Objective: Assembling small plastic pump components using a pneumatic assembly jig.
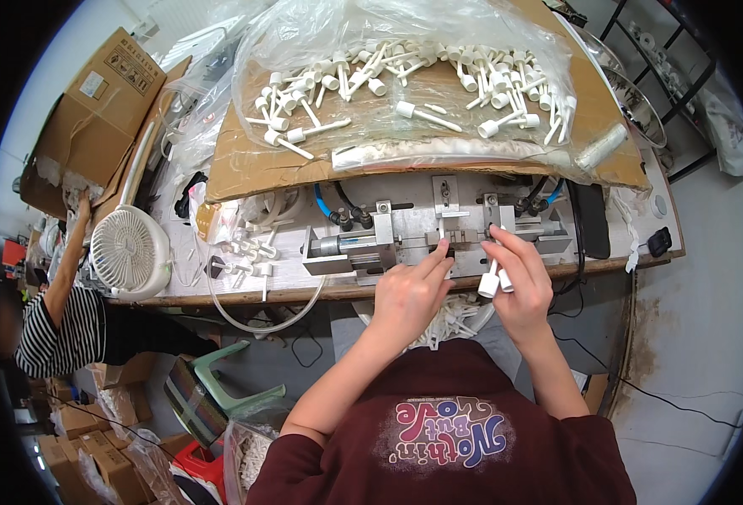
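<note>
My left hand reaches to the middle of a metal clamping fixture, its index fingertip against a narrow white plastic piece standing there. The thumb side of this hand is mostly hidden. My right hand is closed around white plastic stems with cup-shaped ends; two cups hang below the fingers. Its index finger stretches to the right part of the fixture. Below the table edge, many similar white pieces lie in a container at my lap, partly covered by my arms.
Behind the fixture, a cardboard sheet bears clear plastic and a heap of white stemmed pieces. Blue and black air hoses run to the fixture. To the left are loose white pieces, a white fan and another person.
</note>
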A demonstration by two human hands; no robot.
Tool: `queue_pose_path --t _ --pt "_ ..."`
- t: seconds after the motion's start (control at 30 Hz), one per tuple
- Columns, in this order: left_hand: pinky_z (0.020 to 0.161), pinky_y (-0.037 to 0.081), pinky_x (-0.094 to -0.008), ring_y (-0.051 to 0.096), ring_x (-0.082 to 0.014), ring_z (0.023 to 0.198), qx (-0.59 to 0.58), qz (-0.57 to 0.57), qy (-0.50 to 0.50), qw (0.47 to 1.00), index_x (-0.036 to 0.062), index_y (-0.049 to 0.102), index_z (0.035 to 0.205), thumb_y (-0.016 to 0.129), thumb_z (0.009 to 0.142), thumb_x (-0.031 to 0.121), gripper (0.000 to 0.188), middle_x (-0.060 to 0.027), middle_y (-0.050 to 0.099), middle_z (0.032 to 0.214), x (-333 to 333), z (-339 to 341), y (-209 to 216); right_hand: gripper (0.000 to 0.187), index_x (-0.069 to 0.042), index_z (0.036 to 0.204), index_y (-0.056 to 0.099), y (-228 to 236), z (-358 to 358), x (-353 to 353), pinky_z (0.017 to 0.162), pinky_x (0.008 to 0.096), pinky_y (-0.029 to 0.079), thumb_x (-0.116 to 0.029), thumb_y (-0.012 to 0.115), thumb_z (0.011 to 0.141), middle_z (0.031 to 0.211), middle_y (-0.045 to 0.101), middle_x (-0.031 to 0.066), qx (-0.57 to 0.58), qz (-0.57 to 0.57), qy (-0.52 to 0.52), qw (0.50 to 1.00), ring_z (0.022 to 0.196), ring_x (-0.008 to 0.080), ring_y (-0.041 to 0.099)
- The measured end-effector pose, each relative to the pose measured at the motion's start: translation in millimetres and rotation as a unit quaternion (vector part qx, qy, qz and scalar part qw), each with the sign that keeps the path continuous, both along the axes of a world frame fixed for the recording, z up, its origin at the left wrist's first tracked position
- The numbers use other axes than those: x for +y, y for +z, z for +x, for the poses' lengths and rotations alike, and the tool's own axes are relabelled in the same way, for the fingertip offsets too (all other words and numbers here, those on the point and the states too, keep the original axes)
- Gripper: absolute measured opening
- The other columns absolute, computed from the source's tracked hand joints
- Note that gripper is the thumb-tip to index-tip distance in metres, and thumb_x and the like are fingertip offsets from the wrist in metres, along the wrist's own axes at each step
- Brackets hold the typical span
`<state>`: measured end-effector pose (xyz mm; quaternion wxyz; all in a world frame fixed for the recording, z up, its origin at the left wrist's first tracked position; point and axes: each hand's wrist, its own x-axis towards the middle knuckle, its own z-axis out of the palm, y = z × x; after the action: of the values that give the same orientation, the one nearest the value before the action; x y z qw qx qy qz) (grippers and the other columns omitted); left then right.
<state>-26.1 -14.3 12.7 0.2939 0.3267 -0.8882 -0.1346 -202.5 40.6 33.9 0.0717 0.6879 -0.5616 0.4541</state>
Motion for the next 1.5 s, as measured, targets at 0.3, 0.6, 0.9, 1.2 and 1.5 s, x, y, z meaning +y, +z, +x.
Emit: queue_pose_path --t 0.3,0.6,0.9,1.2,1.5 --pt "0.071 0.057 -0.0275 0.068 -0.0156 0.081 0.25 0.211 -0.063 0.943 0.0019 0.07 0.108 0.08 0.073 0.001 0.037 -0.01 0.067 0.1 18.3 6.6 29.2 0.048 0.008 0.11 0.065 -0.2 9.9 -6.0 0.071 0.0366 0.053 0.004 0.06 0.063 0.11 0.065 0.0194 0.066 -0.028 0.032 0.997 0.08 0.0294 0.064" --pt "0.067 0.053 -0.0299 0.067 -0.0174 0.076 0.012 -0.053 0.003 0.999 0.0045 0.071 0.101 0.077 0.072 0.009 0.03 -0.0096 0.067 0.119 7.5 5.6 -17.8 0.041 0.006 0.115 0.063 -5.6 -1.1 3.2 0.085 0.0369 0.053 -0.001 0.073 0.076 0.115 0.064 0.0195 -0.037 -0.006 0.011 0.999 0.099 0.0339 0.064" --pt "0.058 0.049 -0.0288 0.064 -0.0172 0.059 -0.057 -0.067 -0.006 0.996 0.0057 0.072 0.098 0.077 0.072 0.012 0.028 -0.0083 0.069 0.116 -4.8 -4.6 -5.2 0.044 0.005 0.115 0.061 -4.9 -4.8 9.1 0.092 0.0362 0.052 -0.003 0.076 0.074 0.127 0.059 0.0215 -0.104 0.022 0.027 0.994 0.11 0.03 0.063" --pt "0.059 0.053 -0.0275 0.067 -0.0172 0.063 0.027 0.101 -0.047 0.993 0.0091 0.073 0.101 0.079 0.077 0.022 0.028 -0.0073 0.073 0.098 -27.7 6.3 29.7 0.027 0.0 0.099 0.066 -9.6 -3.5 13.4 0.079 0.0355 0.054 0.0 0.074 0.074 0.12 0.063 0.0139 -0.026 0.083 0.038 0.996 0.095 0.0284 0.065" --pt "0.08 0.054 -0.039 0.067 -0.0289 0.089 0.113 -0.287 0.068 0.949 0.009 0.071 0.104 0.065 0.082 0.005 0.023 -0.0102 0.071 0.099 -158.1 -31.8 74.2 0.017 -0.001 0.091 0.063 -23.8 17.6 4.0 0.06 0.0263 0.045 -0.006 0.063 0.075 0.121 0.066 0.0152 0.174 0.098 0.048 0.979 0.065 0.0126 0.063"
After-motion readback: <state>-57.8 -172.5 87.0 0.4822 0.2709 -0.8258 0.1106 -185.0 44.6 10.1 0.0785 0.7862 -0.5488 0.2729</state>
